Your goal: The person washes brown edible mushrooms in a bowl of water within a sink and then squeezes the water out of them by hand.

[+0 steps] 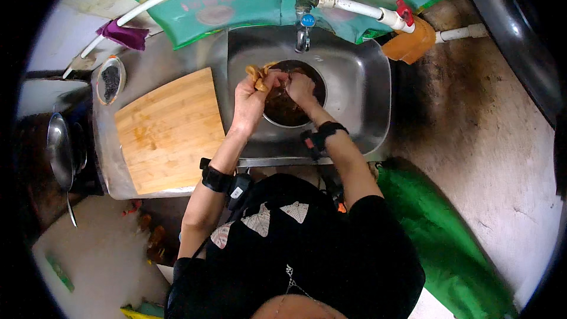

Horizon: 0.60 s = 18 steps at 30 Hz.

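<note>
My left hand (249, 104) is closed on a yellow-brown, lobed piece (257, 75) that looks like poultry feet; its lower part is hidden. My right hand (302, 90) is bent over the same spot, fingertips pinched close to the left fingers. Whatever lies between those fingertips is too small to make out. Both hands are above a round metal pot (325, 97) holding dark brown liquid with bits in it. That pot stands in a stainless steel sink (350, 110), under a metal tap (303, 40).
Left of the sink, a stained wooden cutting board (186, 128) lies on the metal drainboard beside a bowl (111, 80) with dark contents. A ladle (60, 150) is further left. White pipes (354, 6) and a red-handled valve (404, 11) run behind. Green cloth (425, 212) hangs at right.
</note>
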Each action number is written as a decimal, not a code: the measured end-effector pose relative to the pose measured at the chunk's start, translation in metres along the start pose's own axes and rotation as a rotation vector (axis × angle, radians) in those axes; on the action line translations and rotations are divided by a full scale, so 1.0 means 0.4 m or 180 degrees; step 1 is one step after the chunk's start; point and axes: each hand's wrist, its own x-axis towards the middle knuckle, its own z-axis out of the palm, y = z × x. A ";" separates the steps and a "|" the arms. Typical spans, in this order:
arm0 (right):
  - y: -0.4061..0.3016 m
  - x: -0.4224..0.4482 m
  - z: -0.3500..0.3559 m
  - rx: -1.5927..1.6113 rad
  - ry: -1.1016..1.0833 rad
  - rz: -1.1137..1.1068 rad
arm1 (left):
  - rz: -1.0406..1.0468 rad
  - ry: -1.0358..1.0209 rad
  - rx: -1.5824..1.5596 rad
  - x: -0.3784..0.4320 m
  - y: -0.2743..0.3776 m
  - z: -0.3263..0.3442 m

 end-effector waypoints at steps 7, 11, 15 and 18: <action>0.002 -0.077 -0.115 0.3438 -0.0473 -0.0286 | -0.0627 0.0511 -0.0869 -0.017 0.018 -0.044; 0.002 -0.119 -0.256 0.3788 -0.0693 -0.0457 | -0.1461 0.0451 -0.1612 -0.028 -0.043 -0.047; -0.034 -0.164 -0.328 0.4263 -0.0890 -0.0615 | -0.1969 0.0285 -0.2090 -0.039 -0.074 -0.011; -0.060 -0.205 -0.339 0.3702 -0.0787 -0.0918 | -0.1729 0.0096 -0.2176 -0.037 -0.089 0.008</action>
